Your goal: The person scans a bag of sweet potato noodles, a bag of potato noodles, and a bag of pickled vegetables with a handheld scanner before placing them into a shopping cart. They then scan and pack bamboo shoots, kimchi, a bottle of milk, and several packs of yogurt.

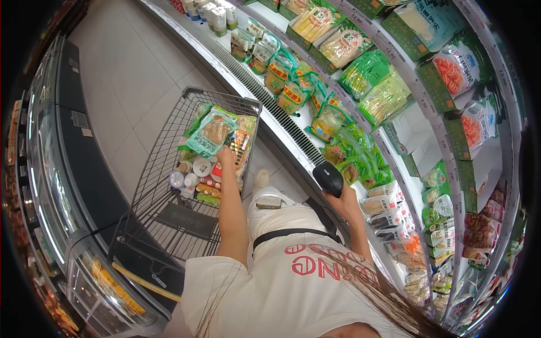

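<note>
My left hand [226, 155] reaches down into a wire shopping cart [169, 169] and holds a green-edged sealed food packet [212, 132] over the goods lying inside. Below it sit small round tubs and colourful packets [197, 177]. My right hand [341, 198] is raised at waist height and grips a black handheld scanner [328, 178], close to the front lip of the chilled shelf. A white shirt with red letters [293, 276] fills the bottom of the view.
An open refrigerated shelf [360, 107] with several rows of bagged foods and price strips curves along the right. Glass-topped freezer chests [56, 186] run along the left. Pale tiled floor [124, 62] lies between them, ahead of the cart.
</note>
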`<state>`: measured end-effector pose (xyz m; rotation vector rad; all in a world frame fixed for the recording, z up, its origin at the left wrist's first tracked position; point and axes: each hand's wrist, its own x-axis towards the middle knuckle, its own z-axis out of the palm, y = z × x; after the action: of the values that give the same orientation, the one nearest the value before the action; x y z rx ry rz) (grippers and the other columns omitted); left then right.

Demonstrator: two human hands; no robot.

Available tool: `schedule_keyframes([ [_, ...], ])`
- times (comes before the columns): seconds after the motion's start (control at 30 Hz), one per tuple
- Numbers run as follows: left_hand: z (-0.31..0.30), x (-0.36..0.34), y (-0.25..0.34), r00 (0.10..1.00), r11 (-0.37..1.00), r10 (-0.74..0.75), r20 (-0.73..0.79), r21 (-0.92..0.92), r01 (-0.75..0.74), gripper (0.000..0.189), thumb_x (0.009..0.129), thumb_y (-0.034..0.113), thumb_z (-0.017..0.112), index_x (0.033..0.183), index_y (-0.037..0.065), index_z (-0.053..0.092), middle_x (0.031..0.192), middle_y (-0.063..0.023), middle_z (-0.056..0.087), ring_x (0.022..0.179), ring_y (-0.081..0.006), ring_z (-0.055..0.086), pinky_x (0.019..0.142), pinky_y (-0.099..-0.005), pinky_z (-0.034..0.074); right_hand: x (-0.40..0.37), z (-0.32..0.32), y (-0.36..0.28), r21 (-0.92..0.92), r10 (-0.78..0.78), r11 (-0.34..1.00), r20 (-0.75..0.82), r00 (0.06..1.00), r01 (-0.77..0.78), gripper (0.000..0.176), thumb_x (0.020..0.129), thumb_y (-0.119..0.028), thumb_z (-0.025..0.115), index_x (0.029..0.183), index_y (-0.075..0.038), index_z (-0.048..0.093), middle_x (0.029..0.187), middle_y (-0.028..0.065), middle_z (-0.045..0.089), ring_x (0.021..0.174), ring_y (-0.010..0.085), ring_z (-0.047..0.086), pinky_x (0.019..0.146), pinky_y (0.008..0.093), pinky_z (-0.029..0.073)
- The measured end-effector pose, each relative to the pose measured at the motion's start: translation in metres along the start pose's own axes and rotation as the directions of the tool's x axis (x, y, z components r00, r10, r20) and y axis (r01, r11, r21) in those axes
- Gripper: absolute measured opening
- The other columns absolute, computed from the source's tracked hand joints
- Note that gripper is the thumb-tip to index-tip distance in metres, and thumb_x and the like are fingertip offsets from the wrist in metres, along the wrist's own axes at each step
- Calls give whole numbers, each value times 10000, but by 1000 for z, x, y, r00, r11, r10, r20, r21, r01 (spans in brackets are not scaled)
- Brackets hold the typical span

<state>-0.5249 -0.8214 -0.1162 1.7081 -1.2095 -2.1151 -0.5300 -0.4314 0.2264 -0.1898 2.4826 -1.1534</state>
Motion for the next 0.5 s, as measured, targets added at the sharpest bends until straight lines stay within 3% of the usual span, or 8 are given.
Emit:
schedule_keyframes([
  [0.03, -9, -15, -11, 983, 935, 169, 76, 304, -184, 571, 953, 443, 516, 1218, -60, 455, 1252, -264, 524, 1202, -366, 507, 934, -432, 437, -4, 1, 8, 5, 14, 1000, -8, 1000, -14, 429, 750, -184, 741, 1113, -8, 595, 926, 213, 689, 891, 336, 678, 810, 377, 494],
  [0.1, -2, -132, 11, 843, 627, 511, 171, 596, -501, 587, 888, 490, 621, 1093, -45, 497, 1102, -262, 579, 1090, -407, 546, 846, -442, 442, -8, 6, 29, 20, 22, 1000, -21, 1000, -21, 434, 743, -188, 743, 1109, -6, 597, 908, 213, 688, 876, 344, 678, 796, 384, 497],
  [0.17, -11, -193, 7, 747, 345, 559, 359, 719, -604, 561, 837, 416, 701, 1110, -38, 515, 1092, -274, 578, 1086, -430, 538, 885, -461, 438, -10, 8, 34, 18, 22, 1000, -11, 1000, -21, 431, 739, -187, 742, 1102, -5, 598, 892, 214, 685, 861, 353, 676, 784, 391, 499],
  [0.23, -39, -201, -28, 678, 133, 553, 485, 751, -646, 520, 812, 331, 728, 1118, -41, 532, 1089, -276, 584, 1057, -437, 547, 898, -469, 440, -13, 6, 26, -6, 26, 1000, 3, 1000, -26, 421, 737, -181, 737, 1094, -5, 599, 879, 217, 682, 848, 363, 673, 774, 397, 500],
  [0.27, -57, -178, -54, 759, 153, 470, 451, 805, -573, 478, 821, 242, 712, 1177, -22, 532, 1042, -267, 616, 1004, -435, 585, 861, -481, 465, -15, 5, 20, 25, 9, 1000, 12, 1000, -9, 410, 732, -174, 732, 1078, 1, 598, 872, 227, 677, 836, 376, 668, 766, 402, 500],
  [0.33, -45, -200, -37, 892, 136, 340, 297, 923, -359, 438, 838, 156, 670, 1226, 9, 529, 963, -249, 654, 925, -434, 623, 800, -493, 485, -12, 9, 33, 20, -5, 1000, 27, 1000, 5, 431, 729, -211, 731, 1069, 12, 589, 870, 252, 667, 833, 400, 656, 754, 416, 502],
  [0.43, -48, -189, -41, 842, 45, 372, 390, 899, -436, 454, 837, 105, 647, 1267, 39, 518, 902, -247, 668, 881, -432, 641, 771, -505, 489, -14, 12, 43, -18, 2, 1000, 83, 997, -1, 460, 730, -256, 730, 1072, 13, 580, 855, 269, 657, 830, 422, 648, 743, 435, 502],
  [0.5, -52, -178, -42, 805, 73, 362, 470, 846, -528, 483, 834, 97, 645, 1292, 42, 502, 897, -258, 664, 872, -434, 641, 772, -505, 487, -11, 18, 53, 4, -37, 999, 89, 995, 36, 464, 733, -264, 731, 1075, 11, 582, 840, 261, 660, 828, 416, 653, 746, 433, 507],
])
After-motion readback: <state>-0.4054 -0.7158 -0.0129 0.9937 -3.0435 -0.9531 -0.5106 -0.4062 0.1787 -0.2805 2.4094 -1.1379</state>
